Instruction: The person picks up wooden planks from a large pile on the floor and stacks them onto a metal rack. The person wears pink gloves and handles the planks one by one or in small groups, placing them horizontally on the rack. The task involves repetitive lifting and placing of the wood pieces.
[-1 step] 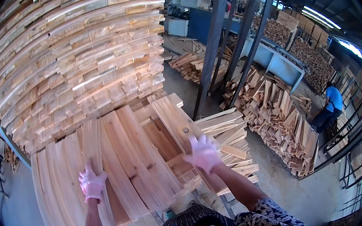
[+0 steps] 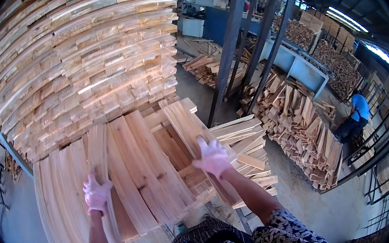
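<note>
I wear pale pink gloves on both hands. My left hand (image 2: 97, 193) spans a long wooden plank (image 2: 96, 148), its thumb along one edge and its fingers at the other. This plank lies over a row of planks set side by side. My right hand (image 2: 213, 157) rests with fingers spread on another plank (image 2: 180, 118), which lies slantwise at the right of the row. Its fingertips are near a dark knot. Between the hands are several wide planks (image 2: 135, 170), and a gap shows lower boards (image 2: 171, 145).
A tall wall of stacked boards (image 2: 79, 62) rises behind the planks. Loose boards (image 2: 249, 149) lie fanned out at the right, before a large heap of wood pieces (image 2: 295, 130). Dark metal posts (image 2: 229, 46) stand beyond. A person in blue (image 2: 357, 109) bends at the far right.
My right hand has shifted slightly up and left along the slanted plank, over the knot. My left hand stays on its plank. The whole view has shifted a little.
</note>
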Tool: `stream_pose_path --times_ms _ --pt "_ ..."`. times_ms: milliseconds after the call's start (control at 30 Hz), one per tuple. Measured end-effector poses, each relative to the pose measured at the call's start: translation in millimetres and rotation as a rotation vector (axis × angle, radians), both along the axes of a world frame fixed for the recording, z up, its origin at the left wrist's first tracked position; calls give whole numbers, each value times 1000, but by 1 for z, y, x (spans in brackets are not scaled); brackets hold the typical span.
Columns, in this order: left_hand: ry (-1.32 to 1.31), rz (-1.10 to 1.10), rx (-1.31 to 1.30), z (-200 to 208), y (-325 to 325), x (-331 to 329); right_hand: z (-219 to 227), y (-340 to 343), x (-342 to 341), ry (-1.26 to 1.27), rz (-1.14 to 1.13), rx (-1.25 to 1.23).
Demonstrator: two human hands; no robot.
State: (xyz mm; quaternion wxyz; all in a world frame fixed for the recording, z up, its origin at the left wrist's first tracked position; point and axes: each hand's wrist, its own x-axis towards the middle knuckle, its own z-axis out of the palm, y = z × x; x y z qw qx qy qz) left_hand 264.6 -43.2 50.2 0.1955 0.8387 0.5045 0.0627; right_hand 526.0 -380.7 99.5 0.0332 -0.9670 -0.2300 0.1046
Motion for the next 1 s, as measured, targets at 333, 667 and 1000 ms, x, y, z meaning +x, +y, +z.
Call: stream_pose_path --times_ms 333,667,1000 --pt "-1173 191 -526 35 -80 -141 1 37 28 179 -113 -14" --pt "-1531 277 -380 63 -194 -182 -12 25 64 231 60 149" --pt "-1565 234 -539 56 -187 -215 -15 49 33 140 -23 25"
